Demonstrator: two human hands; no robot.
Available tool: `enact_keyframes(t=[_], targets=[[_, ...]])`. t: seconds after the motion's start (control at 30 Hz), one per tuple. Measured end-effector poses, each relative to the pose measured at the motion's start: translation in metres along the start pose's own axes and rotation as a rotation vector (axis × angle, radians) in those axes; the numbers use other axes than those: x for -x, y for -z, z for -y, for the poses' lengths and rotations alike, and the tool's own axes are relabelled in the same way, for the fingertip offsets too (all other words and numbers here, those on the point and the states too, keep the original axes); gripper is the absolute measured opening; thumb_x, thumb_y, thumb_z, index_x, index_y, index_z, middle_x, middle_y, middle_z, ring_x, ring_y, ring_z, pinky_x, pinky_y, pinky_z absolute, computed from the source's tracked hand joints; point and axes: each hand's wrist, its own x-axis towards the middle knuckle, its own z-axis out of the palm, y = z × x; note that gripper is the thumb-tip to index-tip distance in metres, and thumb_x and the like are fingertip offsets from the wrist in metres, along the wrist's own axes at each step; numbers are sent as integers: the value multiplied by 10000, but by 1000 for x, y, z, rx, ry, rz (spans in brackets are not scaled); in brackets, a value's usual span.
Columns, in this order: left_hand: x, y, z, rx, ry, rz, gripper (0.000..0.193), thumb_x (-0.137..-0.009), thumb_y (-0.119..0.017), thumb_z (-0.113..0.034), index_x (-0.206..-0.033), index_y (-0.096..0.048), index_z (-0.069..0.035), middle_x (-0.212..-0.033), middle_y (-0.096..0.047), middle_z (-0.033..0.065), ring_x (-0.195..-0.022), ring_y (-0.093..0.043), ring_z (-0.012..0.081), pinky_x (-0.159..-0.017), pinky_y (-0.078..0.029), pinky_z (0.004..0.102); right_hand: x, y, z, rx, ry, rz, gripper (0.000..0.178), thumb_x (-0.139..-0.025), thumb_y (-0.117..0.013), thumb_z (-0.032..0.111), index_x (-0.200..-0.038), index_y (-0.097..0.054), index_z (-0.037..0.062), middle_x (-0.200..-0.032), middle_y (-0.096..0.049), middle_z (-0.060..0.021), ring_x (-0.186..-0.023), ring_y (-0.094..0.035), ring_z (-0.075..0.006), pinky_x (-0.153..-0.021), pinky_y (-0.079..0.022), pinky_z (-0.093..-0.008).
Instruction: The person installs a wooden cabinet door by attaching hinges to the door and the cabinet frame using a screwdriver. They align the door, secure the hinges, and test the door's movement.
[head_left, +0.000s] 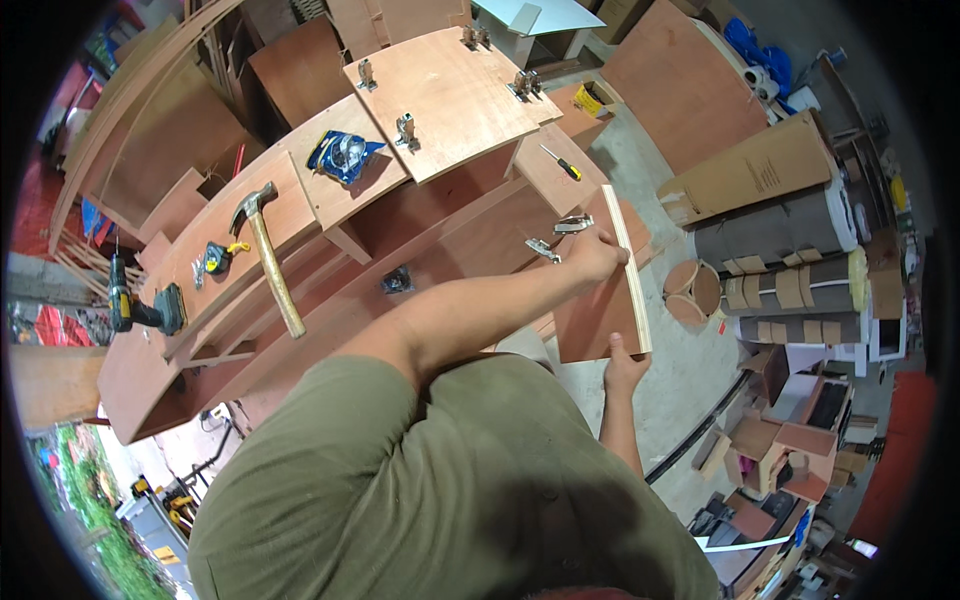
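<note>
A reddish-brown wooden panel (pixel 592 322) with a pale plywood edge is tilted up on edge between my hands. My left hand (pixel 597 254) is closed on its upper part, thumb and fingers by the pale edge. Lower down, my right hand (pixel 625 372) grips the near corner, thumb along the edge. Two metal cabinet hinges, one (pixel 573 225) right beside my left hand and another (pixel 542 249) a little to its left, show there; whether they are fixed to the panel I cannot tell. Beyond them a yellow-and-black screwdriver (pixel 562 163) lies on a wooden board.
Left of my arm, a long wooden cabinet (pixel 240 225) bears a claw hammer (pixel 262 245), a tape measure (pixel 215 259), a cordless drill (pixel 145 305) and a blue packet (pixel 343 156). Another panel (pixel 450 95) with several hinges lies across its far end. Cardboard-wrapped rolls (pixel 780 240) stand at right.
</note>
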Motion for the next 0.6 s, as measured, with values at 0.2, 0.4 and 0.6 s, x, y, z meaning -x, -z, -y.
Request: enact_keyframes(t=[0.2, 0.4, 0.6], targets=[[-4, 82, 46, -414, -135, -35, 514, -829, -685, -314, -1222, -550, -11, -1137, -593, 199, -980, -633, 268, -804, -520, 364, -68, 14, -2, -314, 61, 57, 355, -803, -741, 37, -1110, -597, -69, -1043, -659, -111, -926, -629, -196, -846, -491, -311], [-88, 77, 87, -397, -195, -301, 606, -899, -601, -390, -1350, -428, -23, -1220, -547, 203, -923, -639, 261, -860, -496, 378, -159, -2, -3, -380, 5, 237, 362, -803, -736, 24, -1124, -593, -63, -1046, -652, -103, -944, -626, -193, -856, -489, -308], [-205, 25, 92, 19, -295, -646, 497, -960, -501, -461, -1100, -617, 1, -1020, -619, 189, -939, -605, 312, -854, -481, 414, -248, -17, 17, -382, -110, 439, 452, -764, -769, 34, -1151, -582, -106, -1066, -655, -136, -965, -637, -220, -878, -492, -326]])
